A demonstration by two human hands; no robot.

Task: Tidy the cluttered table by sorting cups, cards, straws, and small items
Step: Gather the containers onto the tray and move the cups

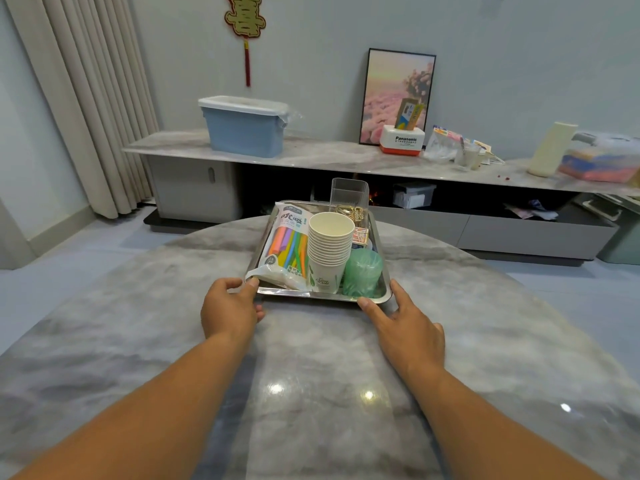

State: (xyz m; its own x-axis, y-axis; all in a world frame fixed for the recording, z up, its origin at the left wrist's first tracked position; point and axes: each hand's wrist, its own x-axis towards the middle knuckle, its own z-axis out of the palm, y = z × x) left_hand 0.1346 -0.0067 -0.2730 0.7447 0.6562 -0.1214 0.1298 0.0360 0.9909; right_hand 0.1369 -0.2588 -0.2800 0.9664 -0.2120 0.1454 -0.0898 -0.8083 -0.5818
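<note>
A steel tray (311,295) sits on the round marble table (311,358), far from me. In it stand a stack of white paper cups (329,247), a bag of coloured straws (287,244) on the left, a green roll (363,273) on the right, a small card box (360,235) and a clear plastic holder (349,194) with gold clips at the back. My left hand (230,306) grips the tray's near left corner, fingers curled at the rim. My right hand (405,320) touches the near right corner with straight fingers.
Behind the table runs a long low cabinet (311,157) with a blue lidded bin (244,126), a framed picture (396,95), a Panasonic box (401,139), bags and a cream jug (550,148). Curtains (86,98) hang at the left.
</note>
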